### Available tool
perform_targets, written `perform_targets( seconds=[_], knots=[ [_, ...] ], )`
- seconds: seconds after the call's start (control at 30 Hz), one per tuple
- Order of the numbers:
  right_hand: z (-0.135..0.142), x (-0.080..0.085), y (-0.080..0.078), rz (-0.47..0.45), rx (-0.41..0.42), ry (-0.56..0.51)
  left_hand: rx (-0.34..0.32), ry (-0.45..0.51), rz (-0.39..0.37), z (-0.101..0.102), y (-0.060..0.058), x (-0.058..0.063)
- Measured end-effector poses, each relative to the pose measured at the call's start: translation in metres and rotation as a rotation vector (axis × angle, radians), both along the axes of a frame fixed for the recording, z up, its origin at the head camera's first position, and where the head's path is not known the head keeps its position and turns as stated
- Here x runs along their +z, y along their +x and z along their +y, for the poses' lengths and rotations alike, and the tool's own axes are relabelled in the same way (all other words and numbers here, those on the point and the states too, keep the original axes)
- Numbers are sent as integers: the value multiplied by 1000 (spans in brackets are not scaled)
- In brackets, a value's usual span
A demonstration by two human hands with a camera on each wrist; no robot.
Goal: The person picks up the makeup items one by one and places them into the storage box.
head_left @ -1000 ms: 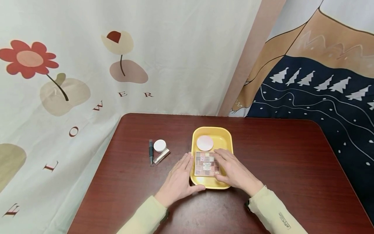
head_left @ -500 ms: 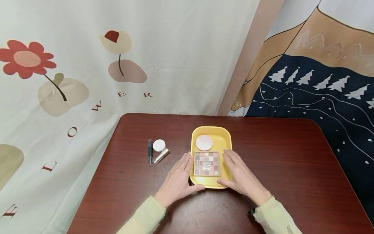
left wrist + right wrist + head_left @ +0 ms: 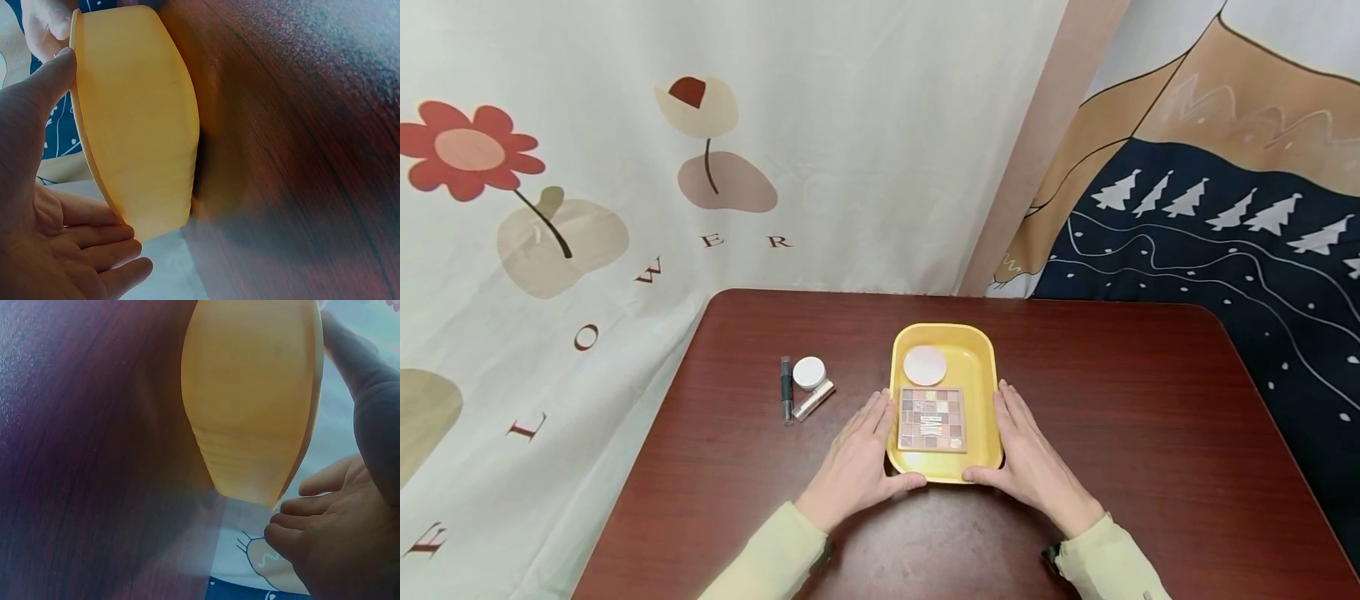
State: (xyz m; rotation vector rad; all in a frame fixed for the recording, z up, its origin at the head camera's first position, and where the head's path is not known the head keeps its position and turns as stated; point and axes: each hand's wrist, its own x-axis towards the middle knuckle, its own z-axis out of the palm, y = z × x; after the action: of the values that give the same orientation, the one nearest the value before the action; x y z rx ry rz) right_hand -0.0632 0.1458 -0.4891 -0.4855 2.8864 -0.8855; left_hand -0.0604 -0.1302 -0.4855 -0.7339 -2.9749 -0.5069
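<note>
A yellow tray [image 3: 980,400] lies on the table between my two hands. It holds an eyeshadow palette [image 3: 932,420] and, behind that, a round pale pink disc [image 3: 925,365]. Along the tray's left side my left hand [image 3: 855,467] has its fingers straight, the thumb at the front rim. My right hand [image 3: 1037,467] mirrors it at the right side, thumb also at the front corner. In the left wrist view the thumb [image 3: 53,75] touches the tray's rim. The right wrist view has the fingers [image 3: 300,519] loosely extended beside the tray wall [image 3: 250,394].
Left of the tray a dark pen-like stick [image 3: 786,391], a round white jar [image 3: 809,372] and a silver tube [image 3: 814,401] lie close together. The dark red table [image 3: 1112,400] meets a printed curtain [image 3: 865,150] at its back edge.
My right hand has moved right, from over the palette to the tray's right edge, its thumb now at the front rim. The left hand and the palette have stayed in place.
</note>
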Motion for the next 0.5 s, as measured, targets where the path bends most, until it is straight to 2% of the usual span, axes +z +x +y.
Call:
perform_targets(
  seconds=[0.23,0.5],
  knots=[
    [1,-3,0,-7,11,-28,-3,0,-18,0,0,-1],
    [-2,1,-2,-42,-8,-28,-15,22,19,-1,-1,-3]
  ],
)
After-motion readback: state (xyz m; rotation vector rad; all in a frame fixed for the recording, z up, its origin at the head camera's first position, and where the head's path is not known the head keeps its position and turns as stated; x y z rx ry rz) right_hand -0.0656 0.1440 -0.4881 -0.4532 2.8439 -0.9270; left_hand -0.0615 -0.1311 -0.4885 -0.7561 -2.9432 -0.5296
